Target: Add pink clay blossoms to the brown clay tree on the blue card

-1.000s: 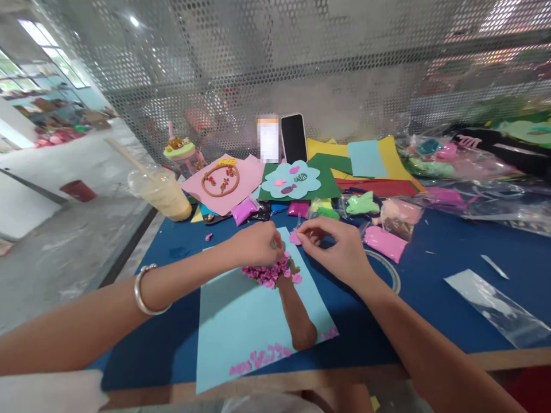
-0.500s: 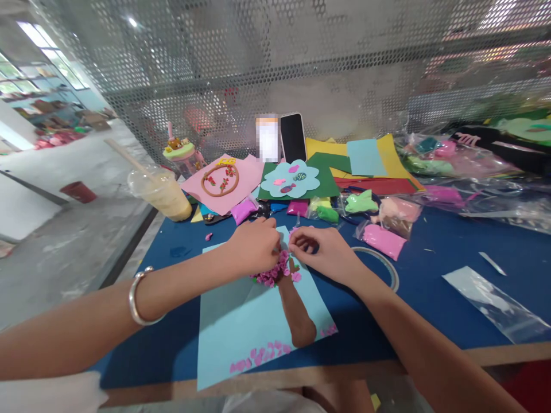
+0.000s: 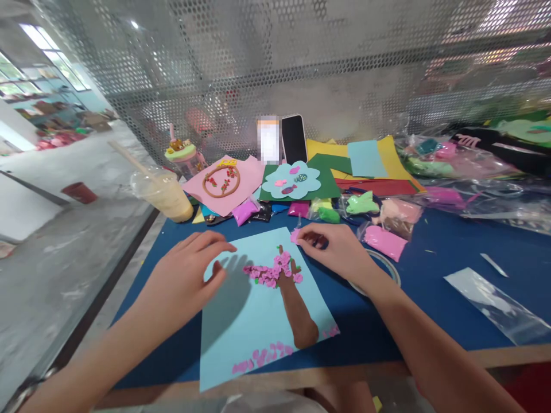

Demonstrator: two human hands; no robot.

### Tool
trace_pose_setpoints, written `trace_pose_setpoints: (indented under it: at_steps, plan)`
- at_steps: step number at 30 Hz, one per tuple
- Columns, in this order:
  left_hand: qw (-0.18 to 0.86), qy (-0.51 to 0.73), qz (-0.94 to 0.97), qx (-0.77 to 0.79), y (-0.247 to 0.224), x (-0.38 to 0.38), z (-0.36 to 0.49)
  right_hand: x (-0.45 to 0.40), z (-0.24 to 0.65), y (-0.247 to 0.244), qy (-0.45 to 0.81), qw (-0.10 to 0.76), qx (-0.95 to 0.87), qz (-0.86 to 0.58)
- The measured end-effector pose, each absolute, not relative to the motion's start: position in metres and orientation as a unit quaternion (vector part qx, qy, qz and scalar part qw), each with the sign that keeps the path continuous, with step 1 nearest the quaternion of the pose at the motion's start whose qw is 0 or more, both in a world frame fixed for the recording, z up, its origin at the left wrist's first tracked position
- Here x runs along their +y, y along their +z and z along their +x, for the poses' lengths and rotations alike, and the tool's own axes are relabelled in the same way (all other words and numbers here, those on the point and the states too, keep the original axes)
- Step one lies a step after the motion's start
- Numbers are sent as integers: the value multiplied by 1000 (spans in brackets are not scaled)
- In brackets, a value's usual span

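Observation:
A light blue sheet of paper [image 3: 232, 332] lies on the table, bearing a brown clay tree trunk [image 3: 298, 312]. Pink clay blossoms [image 3: 270, 272] with bits of green cover its left branch, and pale purple petals [image 3: 262, 354] line the sheet's lower edge. My left hand [image 3: 189, 269] hovers over the sheet's left side, fingers apart and holding nothing. Beside the sheet's upper right edge, my right hand [image 3: 329, 246] is closed in a pinch on a piece of pink clay [image 3: 295, 236]. Part of that piece is hidden by the fingers.
A roll of tape [image 3: 390, 267] lies partly under my right wrist. Bagged clay [image 3: 385, 242], coloured paper [image 3: 387, 158] and two phones [image 3: 294, 139] line the back by a perforated metal panel [image 3: 336, 86]. A drink cup [image 3: 166, 198] stands at the left edge; a plastic bag [image 3: 495, 304] lies right.
My left hand has pulled back left from the blossoms and opened, uncovering the branch. My right hand stays near the sheet's upper right edge, having shifted slightly right.

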State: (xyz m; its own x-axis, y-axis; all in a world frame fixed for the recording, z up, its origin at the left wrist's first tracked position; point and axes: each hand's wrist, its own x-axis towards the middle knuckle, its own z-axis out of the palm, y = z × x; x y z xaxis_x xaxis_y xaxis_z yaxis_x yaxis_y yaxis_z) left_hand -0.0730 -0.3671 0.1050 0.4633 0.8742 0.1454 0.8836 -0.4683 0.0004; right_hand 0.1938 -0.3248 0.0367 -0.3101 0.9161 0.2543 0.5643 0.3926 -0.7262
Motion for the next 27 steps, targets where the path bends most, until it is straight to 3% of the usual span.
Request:
trace_pose_setpoints:
  at_steps: [4, 8, 15, 27]
  plan:
    - [43, -77, -832, -547, 86, -398, -112, -322, 203, 38, 158, 320, -760, -543]
    - [61, -123, -820, -556, 67, -426, -132, -322, 204, 36, 73, 249, -777, -574]
    - [51, -233, -873, -426, 36, -470, -126, -329, 188, 32, -54, 123, -802, -582]
    - [-11, -259, -880, -397, 35, -475, -116, -348, 188, 31, -115, 47, -831, -542]
